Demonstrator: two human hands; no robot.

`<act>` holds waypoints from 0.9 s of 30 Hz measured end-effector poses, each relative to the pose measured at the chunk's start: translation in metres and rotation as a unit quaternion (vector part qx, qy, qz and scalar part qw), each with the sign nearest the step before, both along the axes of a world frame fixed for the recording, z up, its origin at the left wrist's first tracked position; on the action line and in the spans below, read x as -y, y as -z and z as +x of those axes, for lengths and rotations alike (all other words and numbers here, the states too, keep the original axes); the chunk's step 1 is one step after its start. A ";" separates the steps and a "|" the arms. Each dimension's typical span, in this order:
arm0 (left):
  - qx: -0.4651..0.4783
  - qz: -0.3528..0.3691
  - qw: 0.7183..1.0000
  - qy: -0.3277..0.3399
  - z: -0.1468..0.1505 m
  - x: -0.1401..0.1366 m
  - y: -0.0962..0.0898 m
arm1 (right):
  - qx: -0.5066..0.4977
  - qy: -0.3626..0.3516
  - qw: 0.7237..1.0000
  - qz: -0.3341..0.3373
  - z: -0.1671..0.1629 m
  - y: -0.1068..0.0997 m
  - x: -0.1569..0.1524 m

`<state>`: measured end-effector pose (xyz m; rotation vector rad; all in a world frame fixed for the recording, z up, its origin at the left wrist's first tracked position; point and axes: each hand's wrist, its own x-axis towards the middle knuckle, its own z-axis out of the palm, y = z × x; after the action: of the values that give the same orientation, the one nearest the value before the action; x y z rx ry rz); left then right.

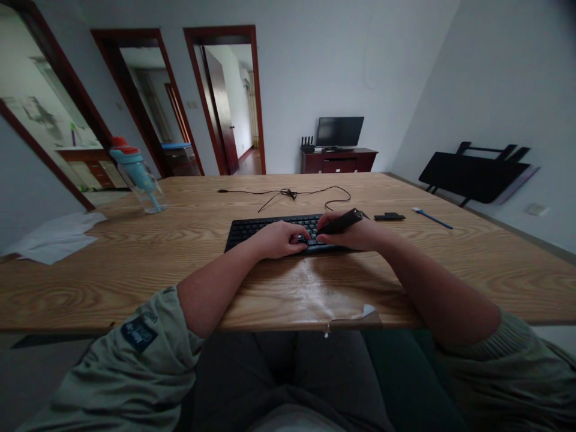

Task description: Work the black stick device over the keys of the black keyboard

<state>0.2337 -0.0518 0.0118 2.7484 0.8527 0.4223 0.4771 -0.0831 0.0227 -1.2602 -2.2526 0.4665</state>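
From far away, I look down at the black keyboard in the middle of the frame. My left hand lies over it, fingers bent low by the keys; I can't tell if they pinch anything. My right hand has its fingers wrapped around a dark stick, also over the keyboard. A thin black cord lies behind on the wooden worktop. Right of center sit a small black piece and a blue brush. A bottle stands at the left.
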 end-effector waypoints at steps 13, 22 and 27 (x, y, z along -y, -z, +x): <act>-0.035 0.089 0.995 0.028 0.008 -0.001 0.002 | -0.019 -0.003 0.999 -0.028 -0.003 -0.002 0.002; -0.056 0.159 0.985 0.022 0.015 0.004 0.006 | -0.377 0.077 0.923 -0.032 -0.048 0.007 0.012; -0.049 0.150 0.987 0.030 0.011 0.002 0.001 | -0.555 0.088 0.820 -0.109 -0.062 0.016 0.019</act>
<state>0.2445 -0.0535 0.0112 3.0855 0.7819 0.4382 0.4147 -0.1023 0.0071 -0.8843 -1.0943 1.0668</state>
